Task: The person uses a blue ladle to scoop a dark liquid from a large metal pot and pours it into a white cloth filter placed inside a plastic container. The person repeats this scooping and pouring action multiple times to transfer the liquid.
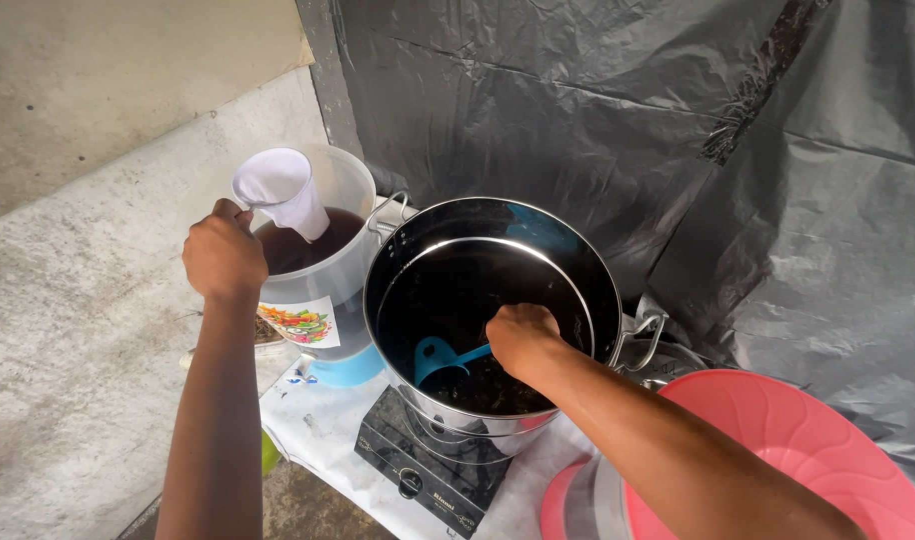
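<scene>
My left hand (223, 255) grips the handle of a white cloth strainer (283, 190) that hangs into a clear plastic jug (343, 265) holding dark liquid. My right hand (523, 335) reaches down inside a tall steel pot (598, 275) and holds the handle of a blue ladle (436, 358), whose cup is dipped in the dark liquid at the pot's bottom. The pot stands on a black single-burner stove (428, 470).
A pink plastic lid or basin (808, 440) lies at the lower right, beside the pot. Black plastic sheeting (678, 110) hangs behind. A concrete ledge (68, 300) runs along the left. White cloth (318, 425) covers the stand under the stove and jug.
</scene>
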